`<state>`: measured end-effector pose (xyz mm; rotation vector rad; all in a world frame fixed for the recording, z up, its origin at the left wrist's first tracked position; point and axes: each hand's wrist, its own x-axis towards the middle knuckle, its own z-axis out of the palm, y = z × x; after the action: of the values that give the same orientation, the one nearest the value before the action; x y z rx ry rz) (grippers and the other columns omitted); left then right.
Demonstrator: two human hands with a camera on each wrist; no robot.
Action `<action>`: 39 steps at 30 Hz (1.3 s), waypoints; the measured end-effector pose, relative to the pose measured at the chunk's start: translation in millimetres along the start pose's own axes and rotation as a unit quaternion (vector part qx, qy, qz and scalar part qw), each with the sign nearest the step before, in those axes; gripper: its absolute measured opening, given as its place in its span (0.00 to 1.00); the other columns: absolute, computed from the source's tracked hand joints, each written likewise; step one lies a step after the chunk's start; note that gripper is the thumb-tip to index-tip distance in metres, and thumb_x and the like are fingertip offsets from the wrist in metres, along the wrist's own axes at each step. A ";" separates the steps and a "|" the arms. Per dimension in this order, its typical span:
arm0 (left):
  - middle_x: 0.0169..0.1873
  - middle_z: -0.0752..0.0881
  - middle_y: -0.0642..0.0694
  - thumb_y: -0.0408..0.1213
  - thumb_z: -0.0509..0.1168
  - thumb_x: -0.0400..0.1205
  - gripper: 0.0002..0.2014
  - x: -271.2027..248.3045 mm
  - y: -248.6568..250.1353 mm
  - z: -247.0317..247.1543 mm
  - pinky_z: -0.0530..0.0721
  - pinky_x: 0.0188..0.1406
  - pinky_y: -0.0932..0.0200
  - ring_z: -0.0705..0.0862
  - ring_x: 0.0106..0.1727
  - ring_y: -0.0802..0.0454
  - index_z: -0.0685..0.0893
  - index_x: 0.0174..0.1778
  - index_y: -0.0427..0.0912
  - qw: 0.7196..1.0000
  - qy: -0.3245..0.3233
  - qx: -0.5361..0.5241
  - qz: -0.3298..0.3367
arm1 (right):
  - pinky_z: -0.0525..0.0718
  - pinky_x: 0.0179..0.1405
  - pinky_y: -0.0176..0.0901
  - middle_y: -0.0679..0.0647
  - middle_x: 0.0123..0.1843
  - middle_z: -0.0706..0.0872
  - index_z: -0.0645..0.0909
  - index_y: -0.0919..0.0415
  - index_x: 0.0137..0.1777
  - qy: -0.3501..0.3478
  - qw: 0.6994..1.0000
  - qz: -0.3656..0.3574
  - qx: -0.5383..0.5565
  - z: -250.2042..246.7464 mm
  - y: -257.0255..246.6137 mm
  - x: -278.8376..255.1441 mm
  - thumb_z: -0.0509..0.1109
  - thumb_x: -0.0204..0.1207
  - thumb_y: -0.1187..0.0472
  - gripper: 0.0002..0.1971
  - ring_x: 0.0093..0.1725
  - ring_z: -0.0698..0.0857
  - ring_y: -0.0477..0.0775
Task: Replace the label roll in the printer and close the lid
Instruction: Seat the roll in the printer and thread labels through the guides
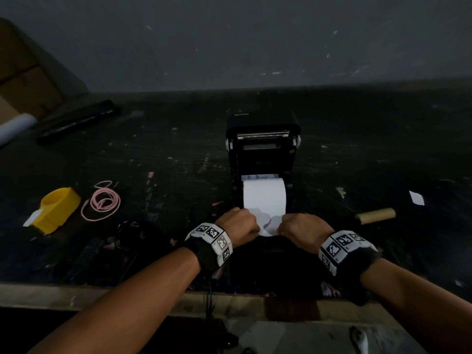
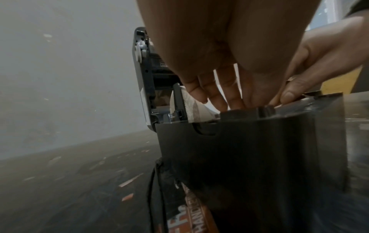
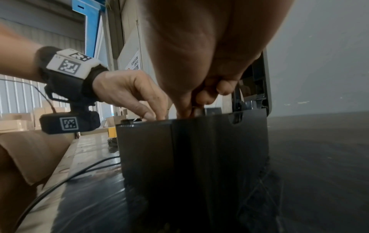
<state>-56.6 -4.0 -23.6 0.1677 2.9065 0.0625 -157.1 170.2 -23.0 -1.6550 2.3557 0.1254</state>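
The black printer (image 1: 263, 149) stands on the dark table with its lid (image 1: 263, 123) raised upright. A white label roll (image 1: 264, 195) sits in the open bay, its loose paper end (image 1: 268, 223) drawn toward the front edge. My left hand (image 1: 251, 227) pinches the left side of that paper end at the printer's front lip. My right hand (image 1: 284, 227) pinches its right side. In the left wrist view my left fingers (image 2: 215, 96) point down onto the paper beside the printer body (image 2: 249, 149). In the right wrist view my right fingers (image 3: 201, 99) curl over the front wall (image 3: 189, 149).
An empty cardboard core (image 1: 375, 215) lies to the right of the printer. On the left are a yellow tape dispenser (image 1: 57, 210), a pink cord loop (image 1: 102, 200), a black roll (image 1: 79, 121) and a white roll (image 1: 15, 129). The table's front edge (image 1: 127, 295) runs under my forearms.
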 end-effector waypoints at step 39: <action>0.51 0.88 0.33 0.32 0.59 0.81 0.13 -48.0 54.7 14.7 0.80 0.57 0.50 0.84 0.56 0.37 0.87 0.56 0.37 0.977 0.125 -0.125 -0.123 | 0.81 0.55 0.48 0.56 0.57 0.80 0.80 0.60 0.56 0.121 0.992 0.036 0.018 23.1 -28.6 -46.3 0.59 0.79 0.61 0.11 0.55 0.82 0.58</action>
<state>-0.9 45.0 -24.0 -0.2610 3.1055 0.4330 -111.9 207.5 -31.0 -1.6522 2.5783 -0.1099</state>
